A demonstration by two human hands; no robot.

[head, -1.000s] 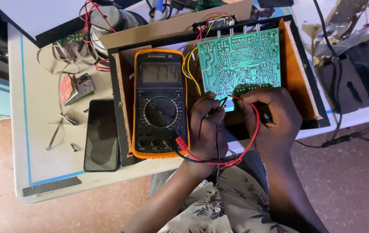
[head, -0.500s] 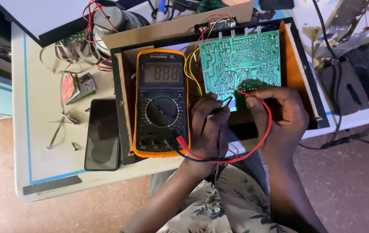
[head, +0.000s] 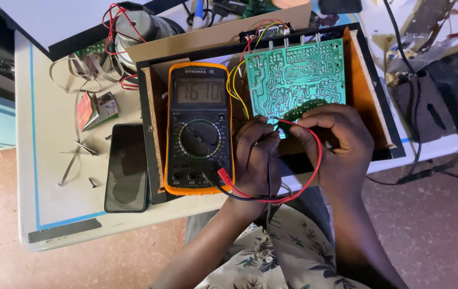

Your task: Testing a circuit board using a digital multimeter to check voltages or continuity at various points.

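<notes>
**Probing a circuit board with a multimeter: both probes held at the near edge of the board**

Nearest the viewer, the red lead (head: 305,176) and a black lead (head: 239,194) loop from the sockets at the near end of the multimeter (head: 197,128) across the person's wrists. The left hand (head: 257,158) has its fingers closed around the black probe (head: 269,130), held pen-fashion, tip pointing far toward the board. The right hand (head: 337,140) has its fingers pinched on the red probe (head: 289,122), whose tip sits at the near edge of the green circuit board (head: 296,77). Whether either tip actually touches a solder pad cannot be told, since the fingers cover the contact points.

The multimeter lies just left of the hands, inside the wooden tray (head: 369,93), with its dial turned off centre and its display lit with digits. The board lies solder side up at the far right of the tray, with yellow wires (head: 235,88) running off its left edge. A dark phone (head: 126,167) rests on the table (head: 47,160) left of the tray.

Judged progress: the meter is set, the leads are plugged in and the probes are placed, and a reading seems to be showing; further points on the board may remain.

Against the earlier frames, the red lead's loop has swung out to the right, the right hand has edged left along the board's near edge, and the meter has not moved.
</notes>
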